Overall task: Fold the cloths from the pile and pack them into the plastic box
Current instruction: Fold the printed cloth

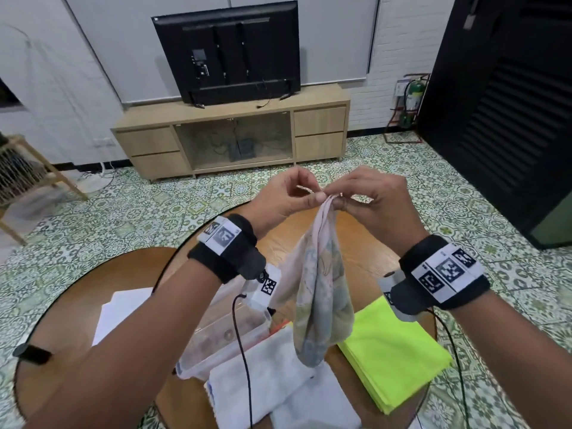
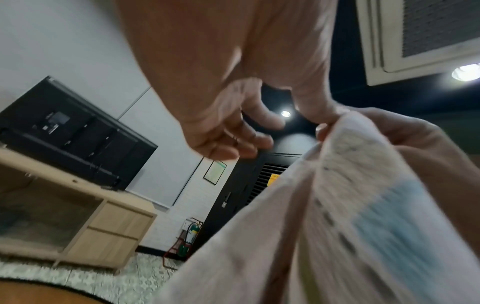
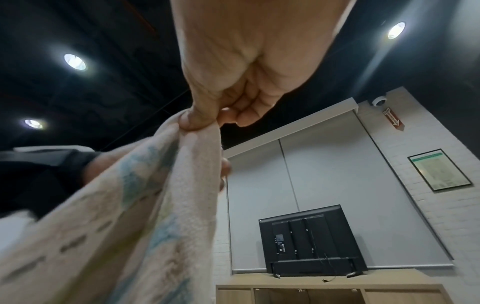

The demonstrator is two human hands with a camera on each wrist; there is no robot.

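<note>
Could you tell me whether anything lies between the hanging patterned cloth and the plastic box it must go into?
Nothing visible blocks it. The patterned cloth hangs pinched by the left hand and right hand above the table, with the plastic box below and left, its top open, only the left wrist's cable crossing before it.

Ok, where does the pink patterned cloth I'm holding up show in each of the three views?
Head: the pink patterned cloth hangs at centre, pinched at its top by the left hand and the right hand.
Left wrist: lower right.
Right wrist: lower left, running up to the thumb.
Shared landmark: the black TV.
</note>
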